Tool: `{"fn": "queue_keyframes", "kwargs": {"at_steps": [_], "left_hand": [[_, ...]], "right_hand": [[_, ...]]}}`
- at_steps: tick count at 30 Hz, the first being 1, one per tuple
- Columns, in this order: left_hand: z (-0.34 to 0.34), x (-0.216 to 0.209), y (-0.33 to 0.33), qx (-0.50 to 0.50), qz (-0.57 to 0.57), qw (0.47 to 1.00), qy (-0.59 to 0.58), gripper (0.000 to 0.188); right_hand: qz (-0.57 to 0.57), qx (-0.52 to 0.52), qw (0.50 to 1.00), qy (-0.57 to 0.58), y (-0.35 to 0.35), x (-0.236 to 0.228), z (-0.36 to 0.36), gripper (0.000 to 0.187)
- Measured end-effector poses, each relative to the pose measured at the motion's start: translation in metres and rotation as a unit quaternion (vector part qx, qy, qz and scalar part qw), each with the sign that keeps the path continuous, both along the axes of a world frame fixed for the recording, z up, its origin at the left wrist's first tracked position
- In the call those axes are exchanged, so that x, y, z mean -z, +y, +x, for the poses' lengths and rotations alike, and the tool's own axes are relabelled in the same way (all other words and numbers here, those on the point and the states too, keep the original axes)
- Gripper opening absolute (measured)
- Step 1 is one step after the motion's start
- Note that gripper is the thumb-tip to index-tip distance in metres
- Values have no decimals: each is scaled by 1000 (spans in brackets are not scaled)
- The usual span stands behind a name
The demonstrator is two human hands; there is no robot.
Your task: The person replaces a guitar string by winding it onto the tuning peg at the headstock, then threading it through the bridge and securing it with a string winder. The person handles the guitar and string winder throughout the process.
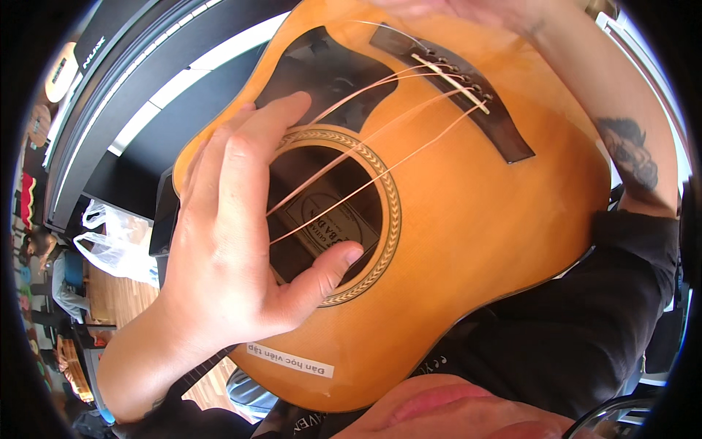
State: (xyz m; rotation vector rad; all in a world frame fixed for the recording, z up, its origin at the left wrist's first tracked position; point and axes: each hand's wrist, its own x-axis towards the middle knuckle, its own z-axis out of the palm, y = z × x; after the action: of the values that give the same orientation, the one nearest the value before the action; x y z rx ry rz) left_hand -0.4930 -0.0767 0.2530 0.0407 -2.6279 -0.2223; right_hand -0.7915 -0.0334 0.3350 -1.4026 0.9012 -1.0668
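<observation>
An orange-tan acoustic guitar lies across me with its top up. My left hand spreads over one side of the sound hole, thumb stretched apart above the hole's edge. Several copper-coloured strings run from the dark bridge towards this hand and pass beneath it; some bow as if slack. A thin string end curves near the bridge's far end. At the top edge my right hand is blurred and cut off, beyond the bridge, its fingers unclear. A black pickguard sits beside the hole.
A black electronic keyboard stands at the left behind the guitar. Below it sits a white plastic bag by the wooden floor. Farther left, a person and hanging instruments are small. A white label sticks to the guitar's top.
</observation>
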Motion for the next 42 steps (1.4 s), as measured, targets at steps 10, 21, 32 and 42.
{"fn": "queue_keyframes", "kwargs": {"at_steps": [10, 21, 32, 42], "left_hand": [[-31, -28, 1, -6, -141, 990, -21, 91], [-92, -30, -2, -71, 102, 989, -86, 62], [-99, -19, -13, -2, -105, 994, -20, 44], [-83, -30, 22, -127, 199, 969, -71, 28]], "right_hand": [[50, 22, 987, -148, -9, 54, -31, 34], [14, 19, 987, -160, -9, 71, -44, 33], [-134, -34, 986, -89, 1, 72, -43, 31], [-164, -35, 985, -30, 14, 60, -28, 30]]}}
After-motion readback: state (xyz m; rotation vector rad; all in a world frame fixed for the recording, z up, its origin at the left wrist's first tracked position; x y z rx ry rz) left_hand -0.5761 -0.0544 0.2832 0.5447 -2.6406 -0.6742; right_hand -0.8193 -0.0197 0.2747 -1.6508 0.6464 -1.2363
